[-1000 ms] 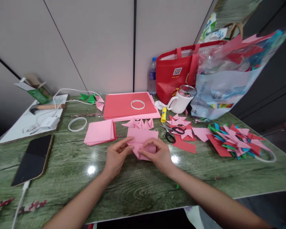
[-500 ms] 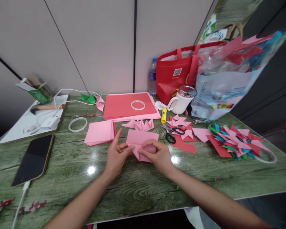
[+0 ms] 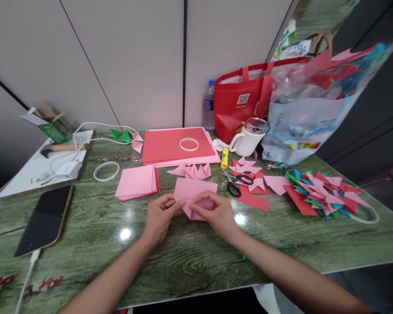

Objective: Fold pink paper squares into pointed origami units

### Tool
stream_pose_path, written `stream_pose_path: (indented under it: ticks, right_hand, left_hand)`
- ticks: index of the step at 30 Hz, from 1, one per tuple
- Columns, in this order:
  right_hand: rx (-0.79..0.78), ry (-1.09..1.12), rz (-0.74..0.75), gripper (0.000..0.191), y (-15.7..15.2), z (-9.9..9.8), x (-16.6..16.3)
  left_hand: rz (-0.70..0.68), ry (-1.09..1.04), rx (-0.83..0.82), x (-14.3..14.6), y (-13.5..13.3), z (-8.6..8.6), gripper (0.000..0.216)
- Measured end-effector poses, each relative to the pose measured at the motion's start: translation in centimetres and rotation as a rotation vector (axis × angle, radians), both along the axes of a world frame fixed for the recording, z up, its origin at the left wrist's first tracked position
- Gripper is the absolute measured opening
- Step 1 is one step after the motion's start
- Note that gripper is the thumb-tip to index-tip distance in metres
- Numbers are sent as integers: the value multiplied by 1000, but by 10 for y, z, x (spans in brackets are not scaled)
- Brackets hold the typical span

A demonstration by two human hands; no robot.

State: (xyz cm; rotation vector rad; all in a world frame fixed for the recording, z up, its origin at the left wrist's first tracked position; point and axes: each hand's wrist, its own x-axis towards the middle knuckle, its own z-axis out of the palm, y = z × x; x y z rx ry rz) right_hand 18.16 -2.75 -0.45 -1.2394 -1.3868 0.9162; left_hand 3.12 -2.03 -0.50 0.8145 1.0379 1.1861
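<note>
A pair of bare hands works a pink sheet (image 3: 195,187) low over the near-center of a green wood-grain table (image 3: 190,266), Lt. & Rt. both gripping. Lt. hand (image 3: 159,216) pinches the sheet's left edge btwn. thumb & fingers, toward the near corner. Rt. hand (image 3: 218,213) has thumb & index closed on the near half, just rt. of the center crease, w/ part of the paper's rt. side showing btwn. those digits. The far half sticks out beyond both grips, uncovered; the folded near end juts out btwn. the two thumbs. Whether the sheet touches the tabletop, can't tell.

Just beyond it: folded pink pcs. (image 3: 194,171). To the left, near Lt. hand, a stack of pink squares (image 3: 136,182); to the rt., black-handled scissors (image 3: 233,177) nr. pink & red cutouts (image 3: 245,166). Far side, ctr.: lg. red sheet (image 3: 163,146) w/ a white ring (image 3: 180,144) on top.
</note>
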Motion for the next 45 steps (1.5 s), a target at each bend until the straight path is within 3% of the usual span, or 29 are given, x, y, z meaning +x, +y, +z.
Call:
stream_pose_path:
  ticks: [34, 45]
  right_hand:
    - [-30, 7, -12, 14, 5, 0, 4]
    - [-24, -10, 0, 16, 5, -3, 4]
  left_hand:
    - [-120, -138, -68, -6, 2, 6, 22]
    - [-98, -133, -42, -6, 2, 6, 18]
